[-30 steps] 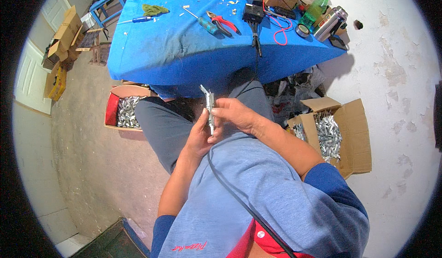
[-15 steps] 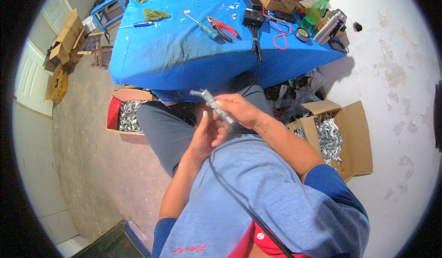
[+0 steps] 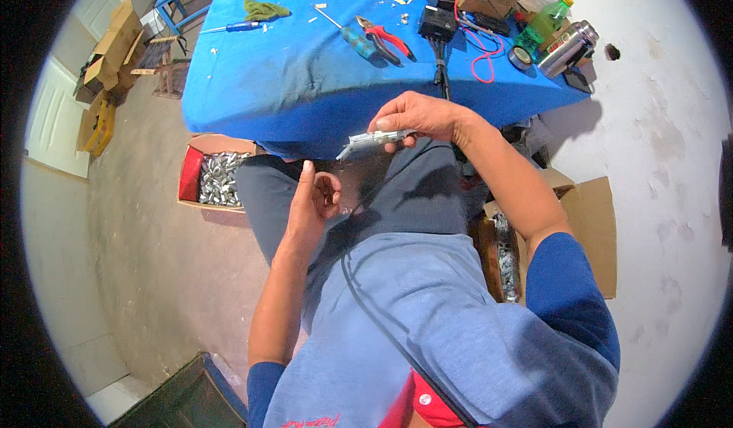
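Between the thumb and fingers of my right hand (image 3: 418,119) is a narrow silver metal part (image 3: 374,141). A thin bent piece sticks out of its left end, and it hangs over my lap near the table's front edge. My left hand (image 3: 314,205) is lower and to the left, apart from the part. Its thumb points up and its fingers curl loosely, with nothing visible in them. A cardboard box (image 3: 185,174) of small silver metal parts (image 3: 221,177) sits on the floor to the left. On the right, my arm partly covers another carton (image 3: 595,229) holding metal pieces.
On the blue-covered table (image 3: 252,92) lie red-handled pliers (image 3: 389,40), a teal-handled screwdriver (image 3: 359,44), a blue screwdriver (image 3: 243,26) and a green cloth (image 3: 265,10). A green bottle (image 3: 544,23), a steel flask (image 3: 569,48) and black adapters (image 3: 437,23) stand at the right. A dark cable (image 3: 366,294) crosses my shirt.
My right hand has carried the metal part up and forward, away from my left hand. My left hand has moved slightly left. The view has shifted a little.
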Motion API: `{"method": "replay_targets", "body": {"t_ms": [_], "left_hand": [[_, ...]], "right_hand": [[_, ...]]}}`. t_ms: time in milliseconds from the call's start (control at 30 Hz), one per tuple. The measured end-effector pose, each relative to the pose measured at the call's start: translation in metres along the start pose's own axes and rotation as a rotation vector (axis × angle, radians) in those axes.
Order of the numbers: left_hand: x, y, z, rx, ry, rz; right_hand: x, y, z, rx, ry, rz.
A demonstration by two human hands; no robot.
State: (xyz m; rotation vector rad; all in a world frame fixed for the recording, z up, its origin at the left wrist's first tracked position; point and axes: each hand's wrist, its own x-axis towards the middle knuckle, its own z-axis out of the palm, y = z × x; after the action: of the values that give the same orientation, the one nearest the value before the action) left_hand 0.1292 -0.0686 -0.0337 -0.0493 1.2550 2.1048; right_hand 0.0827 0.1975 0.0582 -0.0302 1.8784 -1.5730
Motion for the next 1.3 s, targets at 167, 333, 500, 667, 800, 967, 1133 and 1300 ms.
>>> {"method": "replay_targets", "body": {"t_ms": [167,333,500,667,800,967,1133,1300], "left_hand": [[0.017,0.029,0.007,0.216,0.100,0.054],[0.035,0.057,0.021,0.562,-0.018,0.131],[0.062,0.054,0.011,0.588,0.087,0.240],[0.076,0.056,0.006,0.715,0.250,0.336],[0.076,0.063,0.008,0.775,0.386,0.351],[0.080,0.064,0.016,0.947,0.359,0.570],[0.079,0.065,0.026,1.011,0.368,0.665],[0.082,0.062,0.026,0.997,0.393,0.601]], "right_hand": [[0.023,-0.027,-0.006,-0.111,-0.037,-0.011],[0.050,-0.035,-0.023,-0.178,-0.027,-0.088],[0.072,-0.047,-0.030,-0.141,0.079,-0.179],[0.090,-0.042,-0.049,-0.489,0.663,-0.520],[0.085,-0.032,-0.059,-0.703,1.025,-0.641],[0.085,-0.016,-0.062,-1.009,0.944,-0.620],[0.099,-0.022,-0.051,-1.145,0.944,-0.524],[0.114,-0.024,-0.058,-1.119,0.952,-0.364]]}}
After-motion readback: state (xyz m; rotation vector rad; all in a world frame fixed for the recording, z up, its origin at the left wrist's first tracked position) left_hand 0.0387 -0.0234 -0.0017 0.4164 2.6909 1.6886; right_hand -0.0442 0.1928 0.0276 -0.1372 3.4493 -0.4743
